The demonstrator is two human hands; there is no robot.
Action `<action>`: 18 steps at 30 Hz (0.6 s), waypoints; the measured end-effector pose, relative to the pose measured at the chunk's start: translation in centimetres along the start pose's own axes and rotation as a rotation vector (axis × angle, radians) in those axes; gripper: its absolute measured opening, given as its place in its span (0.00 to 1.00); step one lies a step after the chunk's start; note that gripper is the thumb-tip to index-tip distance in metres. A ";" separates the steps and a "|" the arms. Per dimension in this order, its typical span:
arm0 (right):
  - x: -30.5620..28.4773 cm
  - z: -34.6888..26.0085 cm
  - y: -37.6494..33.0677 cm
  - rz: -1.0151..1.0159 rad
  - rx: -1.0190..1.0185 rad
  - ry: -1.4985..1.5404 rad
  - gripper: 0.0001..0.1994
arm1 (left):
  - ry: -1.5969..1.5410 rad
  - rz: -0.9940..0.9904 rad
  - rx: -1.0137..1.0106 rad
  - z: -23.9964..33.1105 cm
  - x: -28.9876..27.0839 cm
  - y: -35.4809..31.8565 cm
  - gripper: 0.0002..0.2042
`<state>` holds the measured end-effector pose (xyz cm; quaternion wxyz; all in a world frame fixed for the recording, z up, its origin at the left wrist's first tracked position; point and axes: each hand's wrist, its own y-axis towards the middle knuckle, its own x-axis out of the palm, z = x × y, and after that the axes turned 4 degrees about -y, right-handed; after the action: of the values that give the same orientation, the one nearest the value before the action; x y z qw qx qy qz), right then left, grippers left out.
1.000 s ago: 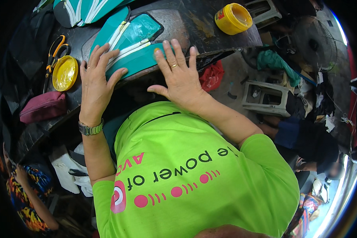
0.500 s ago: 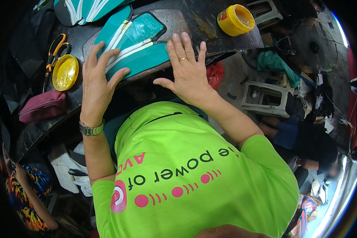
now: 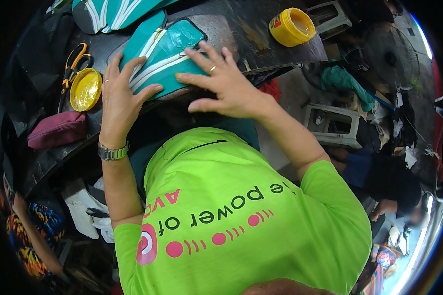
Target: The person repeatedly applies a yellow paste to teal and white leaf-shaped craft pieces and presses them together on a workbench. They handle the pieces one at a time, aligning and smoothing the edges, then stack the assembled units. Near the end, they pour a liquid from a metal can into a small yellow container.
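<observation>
A teal, shoe-upper-like piece (image 3: 174,84) with white strips and a black-edged, glossy panel lies at the front edge of the dark table. My left hand (image 3: 122,98) rests along its left side, fingers spread and slightly bent, thumb toward the near edge. Over the right part of the piece is my right hand (image 3: 226,88), its fingers apart and a little blurred. It covers that end, and I cannot tell whether the fingertips touch. Neither hand grips anything. Similar teal pieces (image 3: 125,12) lie farther back.
Left on the table (image 3: 261,24) are orange-and-black scissors (image 3: 73,64), a yellow lid (image 3: 85,90) and a maroon pouch (image 3: 57,130). An open yellow jar (image 3: 285,30) stands at the right. Beyond are a plastic stool (image 3: 332,125), a fan (image 3: 394,59) and other people.
My right hand has slid left across the teal piece, from lying flat near its right end to bent fingers nearer its middle. My left hand stays nearly in place.
</observation>
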<state>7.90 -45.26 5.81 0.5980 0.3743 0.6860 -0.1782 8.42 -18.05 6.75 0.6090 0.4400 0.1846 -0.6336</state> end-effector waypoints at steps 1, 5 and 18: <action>-0.2 0.9 0.3 0.029 -0.028 0.057 0.35 | 0.001 0.006 0.011 -0.1 0.0 0.1 0.32; 0.4 3.6 1.9 0.003 -0.048 -0.124 0.31 | 0.043 -0.015 -0.012 -0.3 -0.2 0.6 0.34; -2.8 4.3 -1.6 0.028 -0.158 0.211 0.27 | -0.353 0.087 -0.243 -0.7 -0.7 1.0 0.23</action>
<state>9.71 -50.13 7.25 0.5527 0.3523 0.7516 -0.0747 9.50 -17.27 7.16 0.7072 0.2532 0.1307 -0.6470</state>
